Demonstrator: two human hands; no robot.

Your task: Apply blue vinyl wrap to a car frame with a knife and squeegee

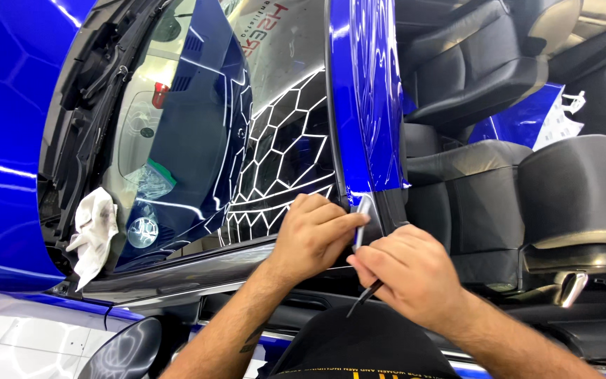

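Blue car pillar (362, 105) edge beside windshield (247, 126): left hand (313, 231) pinches a small squeegee (362, 217) there; right hand (408, 274) grips thin dark tool (365, 295), hands touching.

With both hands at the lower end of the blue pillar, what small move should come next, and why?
Probably slide the thin dark tool in the right hand a little further along the pillar edge. The left hand presses the blue film down there, beside a small pale strip, so this end looks unfinished.
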